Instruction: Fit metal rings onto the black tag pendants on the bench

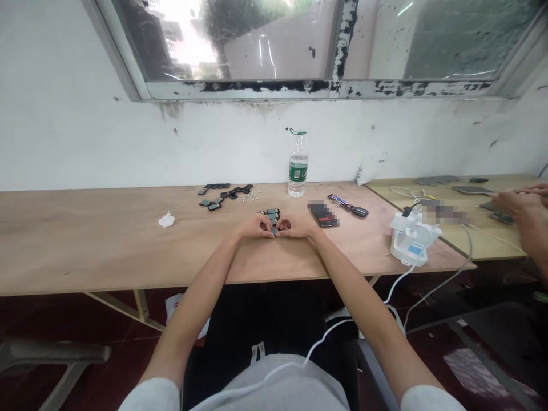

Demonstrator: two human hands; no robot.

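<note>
Tiles: small dark rectangular tiles (272,216), row pointed toward the wall, long axis away from the body
Place: on the wooden table (128,251), between both hands
Left hand (256,226): curled half-closed, tiles touched; grip unclear
Right hand (297,226): curled half-closed, tiles touched; grip unclear

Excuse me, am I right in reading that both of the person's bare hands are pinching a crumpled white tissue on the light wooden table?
Not quite: the head view shows the person's left hand and right hand meeting at a cluster of small dark rectangular pieces, not the crumpled white tissue, which lies apart to their left on the light wooden table.
</note>
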